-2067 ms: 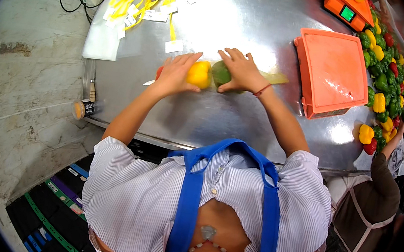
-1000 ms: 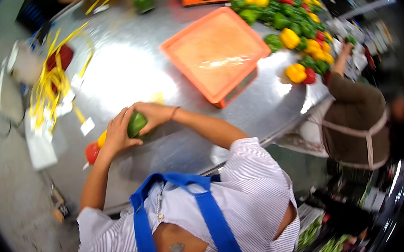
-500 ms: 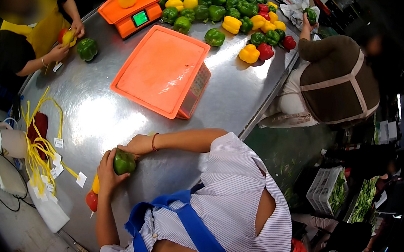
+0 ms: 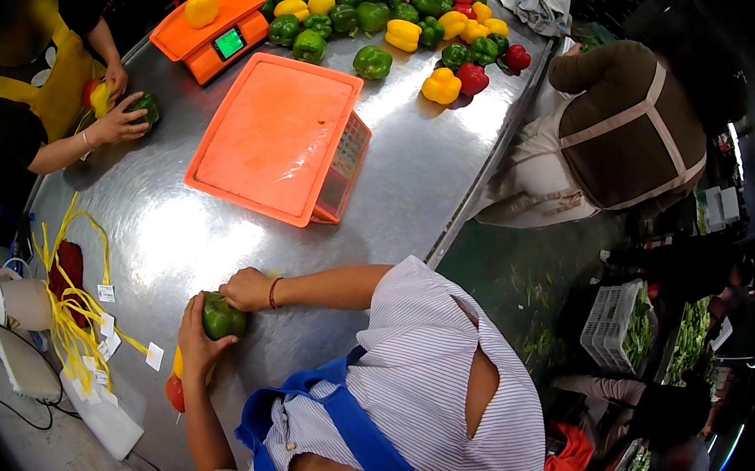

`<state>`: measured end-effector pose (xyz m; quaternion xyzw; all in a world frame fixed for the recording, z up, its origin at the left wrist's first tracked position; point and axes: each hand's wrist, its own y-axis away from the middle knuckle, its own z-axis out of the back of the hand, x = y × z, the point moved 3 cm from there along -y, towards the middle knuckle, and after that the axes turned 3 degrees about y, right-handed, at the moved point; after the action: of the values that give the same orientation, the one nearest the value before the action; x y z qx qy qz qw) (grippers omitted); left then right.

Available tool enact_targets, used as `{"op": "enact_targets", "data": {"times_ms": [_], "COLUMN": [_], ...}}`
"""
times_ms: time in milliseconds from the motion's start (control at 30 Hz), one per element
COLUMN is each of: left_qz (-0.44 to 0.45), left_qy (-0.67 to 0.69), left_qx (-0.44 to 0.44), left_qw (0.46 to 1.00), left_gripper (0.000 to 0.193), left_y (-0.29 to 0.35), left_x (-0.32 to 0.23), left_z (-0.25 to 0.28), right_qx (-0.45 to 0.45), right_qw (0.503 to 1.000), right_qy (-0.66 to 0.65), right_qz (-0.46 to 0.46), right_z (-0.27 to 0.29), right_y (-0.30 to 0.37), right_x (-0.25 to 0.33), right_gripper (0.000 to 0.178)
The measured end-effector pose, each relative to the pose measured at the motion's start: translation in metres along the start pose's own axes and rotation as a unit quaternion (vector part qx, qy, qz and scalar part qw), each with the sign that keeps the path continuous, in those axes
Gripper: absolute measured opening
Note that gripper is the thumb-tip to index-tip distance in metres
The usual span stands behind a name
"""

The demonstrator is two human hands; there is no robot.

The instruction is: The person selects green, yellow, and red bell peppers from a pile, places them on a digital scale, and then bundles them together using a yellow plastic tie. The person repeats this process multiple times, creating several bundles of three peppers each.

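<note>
A green bell pepper [image 4: 223, 319] is in my left hand [image 4: 194, 340], whose fingers and thumb wrap around its near side. My right hand [image 4: 248, 289] is closed against the pepper's far edge; its fingertips are hidden, so I cannot tell what they pinch. Beside my left wrist, partly covered by it, a red pepper [image 4: 175, 393] lies on the metal table with something yellow next to it. Left of my hands lies a bundle of yellow straps [image 4: 78, 324] with white tags.
An upturned orange tray [image 4: 269, 132] stands mid-table. Behind it are an orange scale [image 4: 210, 34] with a yellow pepper [image 4: 202, 9] and a heap of mixed peppers [image 4: 373, 16]. Co-workers stand at left, far side and right. A beige device [image 4: 22, 336] with cables sits at left.
The view has shifted slightly. My right hand has moved a little along the pepper's far edge. The left co-worker's hand now grasps a green pepper; the right co-worker's pepper is out of sight.
</note>
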<state>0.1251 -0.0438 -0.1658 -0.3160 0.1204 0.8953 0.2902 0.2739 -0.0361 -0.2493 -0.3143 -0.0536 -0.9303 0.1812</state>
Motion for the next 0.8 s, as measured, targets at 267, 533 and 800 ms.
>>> {"op": "enact_targets", "data": {"times_ms": [267,533,800], "left_qz": [0.092,0.179,0.139], "left_qy": [0.027,0.252,0.193], "left_qx": [0.064,0.052,0.147], "left_qw": [0.993,0.949,0.960], "left_gripper": [0.093,0.087,0.078], "left_y": [0.010,0.075,0.035], "left_x": [0.040,0.094,0.091], "left_z": [0.024,0.055,0.057], "right_qx": [0.004,0.021,0.049], "right_qw": [0.998,0.991,0.978], "right_qy": [0.065,0.057,0.007], "right_qz": [0.013,-0.117,-0.203], "right_z": [-0.035,-0.007,-0.005], "right_y": [-0.003,-0.012,-0.021], "right_x": [-0.019,0.003,-0.002], "right_gripper": [0.018,0.023,0.026]}}
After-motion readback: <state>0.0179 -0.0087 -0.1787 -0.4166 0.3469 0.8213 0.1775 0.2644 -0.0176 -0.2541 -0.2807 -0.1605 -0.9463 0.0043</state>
